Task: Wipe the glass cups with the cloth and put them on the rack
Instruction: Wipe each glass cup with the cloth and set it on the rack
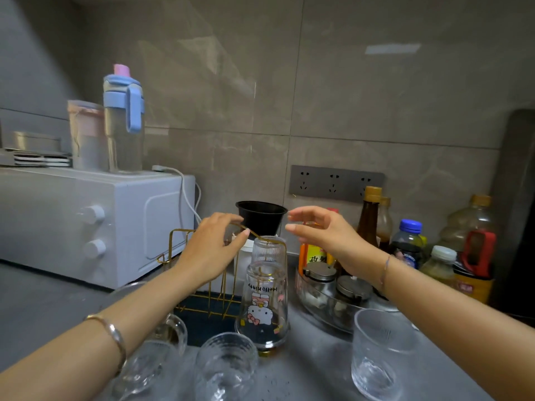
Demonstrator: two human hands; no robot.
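The left hand [212, 247] hovers with loosely arched fingers and grips nothing. Its thumb tip lies right at the top wire of the gold wire rack [178, 241], though whether it touches is unclear. The right hand [317, 234] is spread wide, thumb and fingers well apart, and empty. Between and just below the two hands, a ribbed clear glass cup [267, 250] sits upside down on the rack. In front of it, a tall clear glass cup with a cartoon cat print [265, 306] is also inverted there. Nearer the camera, a dimpled clear glass cup [225, 369] and a plain clear glass cup [376, 354] stand upright on the grey counter [312, 369]. A handled clear glass mug [170, 337] shows partly behind the left forearm. A black plastic bowl [260, 217] sits behind the rack, and a white countertop oven [86, 224] stands to the left.
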